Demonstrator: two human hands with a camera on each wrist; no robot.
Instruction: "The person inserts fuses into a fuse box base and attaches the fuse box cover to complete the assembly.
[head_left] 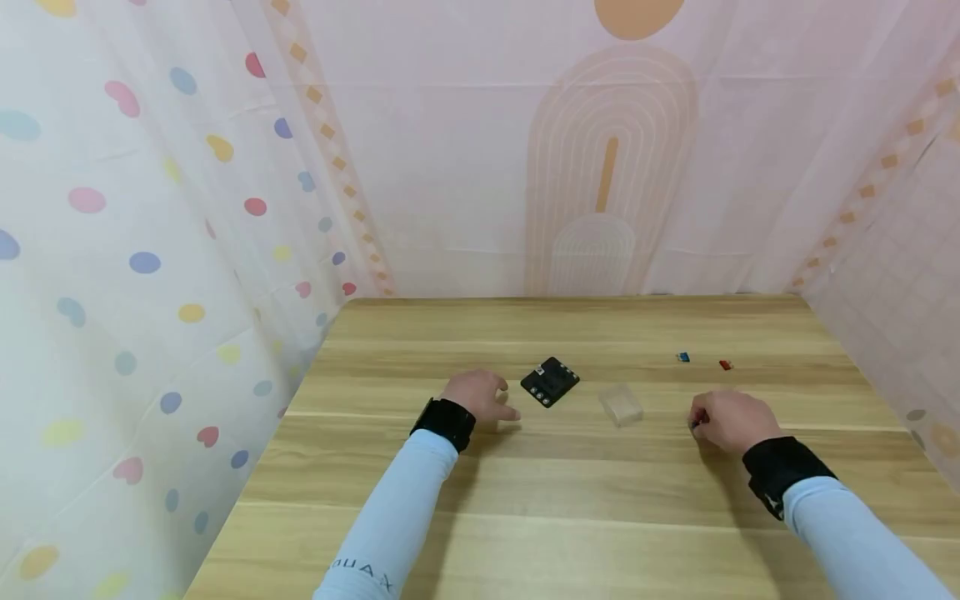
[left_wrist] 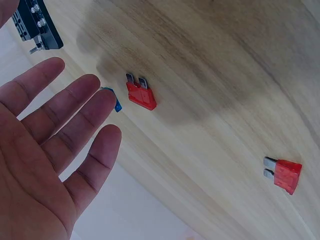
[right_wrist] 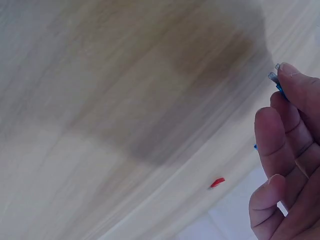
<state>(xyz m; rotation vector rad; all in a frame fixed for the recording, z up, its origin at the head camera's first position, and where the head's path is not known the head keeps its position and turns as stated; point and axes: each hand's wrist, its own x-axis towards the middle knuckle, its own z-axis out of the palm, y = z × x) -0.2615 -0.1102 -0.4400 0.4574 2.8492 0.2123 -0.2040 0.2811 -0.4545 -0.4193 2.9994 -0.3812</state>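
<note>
My right hand [head_left: 733, 421] pinches a blue blade fuse [right_wrist: 279, 89] between thumb and index finger, its metal prongs poking out past the thumb tip. Over the table, left of the black fuse block [head_left: 550, 382], my left hand [head_left: 478, 395] holds nothing; its fingers are loosely extended. In the left wrist view, a red blade fuse [left_wrist: 141, 95] lies just past the fingertips and another red blade fuse [left_wrist: 286, 176] lies farther off. A blue fuse there is mostly hidden behind a finger. Between the hands sits a clear plastic cover [head_left: 621, 405].
Toward the back right of the wooden table [head_left: 570, 517] lie a loose blue fuse [head_left: 683, 357] and a loose red fuse [head_left: 725, 364]. Patterned curtains [head_left: 450, 167] hang behind the table and on the left.
</note>
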